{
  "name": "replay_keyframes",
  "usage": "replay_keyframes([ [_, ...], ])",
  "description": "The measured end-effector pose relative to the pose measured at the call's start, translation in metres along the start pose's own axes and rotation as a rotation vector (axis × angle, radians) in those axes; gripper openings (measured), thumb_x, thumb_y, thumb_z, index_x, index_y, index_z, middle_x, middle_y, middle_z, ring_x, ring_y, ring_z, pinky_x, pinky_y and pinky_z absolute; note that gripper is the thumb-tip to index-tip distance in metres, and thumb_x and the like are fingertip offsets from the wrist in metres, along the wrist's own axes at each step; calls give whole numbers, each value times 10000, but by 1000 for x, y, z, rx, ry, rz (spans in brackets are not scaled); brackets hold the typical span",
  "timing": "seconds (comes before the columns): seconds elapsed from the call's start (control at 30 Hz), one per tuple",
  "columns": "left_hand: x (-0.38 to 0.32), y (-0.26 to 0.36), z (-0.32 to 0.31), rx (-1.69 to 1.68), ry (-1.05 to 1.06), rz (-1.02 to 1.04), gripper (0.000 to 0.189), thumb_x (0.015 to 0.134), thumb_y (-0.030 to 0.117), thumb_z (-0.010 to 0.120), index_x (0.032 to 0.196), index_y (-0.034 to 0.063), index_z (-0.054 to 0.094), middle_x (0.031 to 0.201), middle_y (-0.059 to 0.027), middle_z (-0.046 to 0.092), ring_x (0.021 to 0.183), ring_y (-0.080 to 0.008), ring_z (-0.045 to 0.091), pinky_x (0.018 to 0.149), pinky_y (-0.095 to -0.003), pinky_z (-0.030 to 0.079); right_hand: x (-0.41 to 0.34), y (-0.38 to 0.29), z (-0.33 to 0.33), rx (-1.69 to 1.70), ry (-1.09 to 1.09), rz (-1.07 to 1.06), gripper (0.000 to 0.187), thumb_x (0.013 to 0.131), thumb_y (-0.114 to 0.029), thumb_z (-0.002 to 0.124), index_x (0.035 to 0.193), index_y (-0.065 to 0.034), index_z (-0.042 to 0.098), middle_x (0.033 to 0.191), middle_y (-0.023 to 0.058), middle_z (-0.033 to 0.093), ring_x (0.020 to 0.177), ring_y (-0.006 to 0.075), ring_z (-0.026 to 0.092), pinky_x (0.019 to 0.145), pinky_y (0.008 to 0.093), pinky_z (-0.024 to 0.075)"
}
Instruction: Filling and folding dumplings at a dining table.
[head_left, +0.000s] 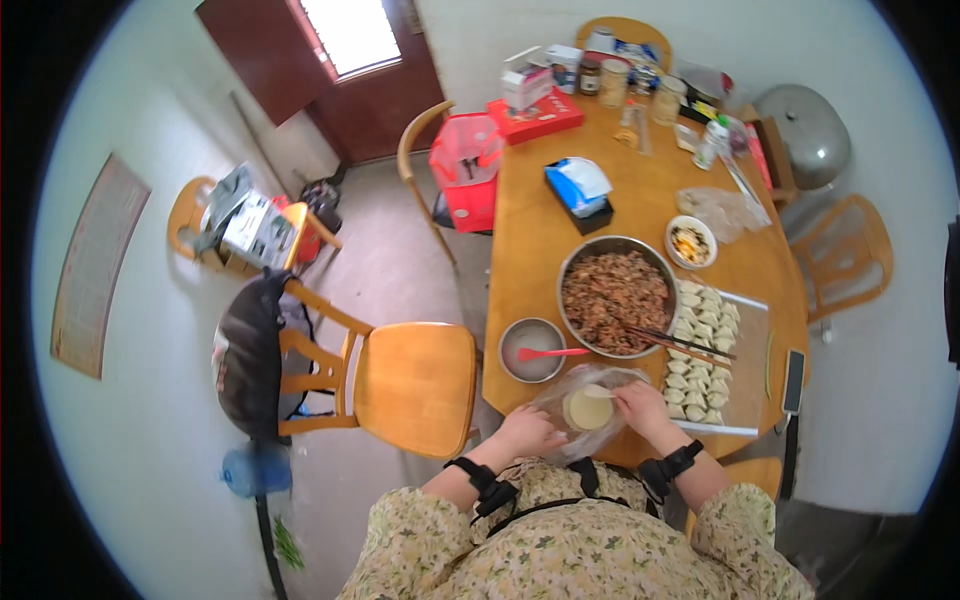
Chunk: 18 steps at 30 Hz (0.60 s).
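Note:
Before me a stack of round dough wrappers (589, 409) lies in a clear plastic bag (564, 384) at the table's near edge. My right hand (642, 406) pinches the edge of the top wrapper, which is lifted on its right side. My left hand (534, 430) rests on the bag, left of the stack; its grip is unclear. Beyond them stands a steel bowl of minced filling (616, 296), with dark chopsticks (679, 343) across its rim. A smaller metal bowl (531, 331) holds a red spatula (551, 353). Folded dumplings (697, 360) stand in rows on a tray (750, 330) to the right.
A white bowl (691, 242) with seasonings and a crumpled plastic bag (716, 208) lie past the filling. A tissue pack (581, 187), jars (613, 82) and a red box (536, 118) are farther back. A phone (793, 381) lies at the right edge; a wooden chair (416, 382) stands left.

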<state>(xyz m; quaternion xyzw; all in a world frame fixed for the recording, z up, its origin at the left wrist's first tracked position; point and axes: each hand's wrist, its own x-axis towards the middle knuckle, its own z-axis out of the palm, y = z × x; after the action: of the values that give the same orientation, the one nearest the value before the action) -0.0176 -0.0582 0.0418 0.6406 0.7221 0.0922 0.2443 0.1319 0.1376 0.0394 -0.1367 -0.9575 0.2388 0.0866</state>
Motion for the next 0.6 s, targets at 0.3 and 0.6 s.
replay_keyframes([
  [0.3,28,19,-19,-1157,156,-362,436,840,359,429,1137,42,463,1101,-138,506,1033,-248,481,866,-349,370,16,-37,-45,862,-42,415,116,758,-145,579,754,-29,589,631,18,547,581,83,487,540,229,395],
  [0.6,46,49,-15,-2041,272,-115,378,838,275,474,1120,26,437,1092,-96,503,988,-209,503,853,-335,398,0,-24,-36,1071,-68,422,100,781,-122,553,752,-29,573,639,11,541,571,58,501,515,191,408],
])
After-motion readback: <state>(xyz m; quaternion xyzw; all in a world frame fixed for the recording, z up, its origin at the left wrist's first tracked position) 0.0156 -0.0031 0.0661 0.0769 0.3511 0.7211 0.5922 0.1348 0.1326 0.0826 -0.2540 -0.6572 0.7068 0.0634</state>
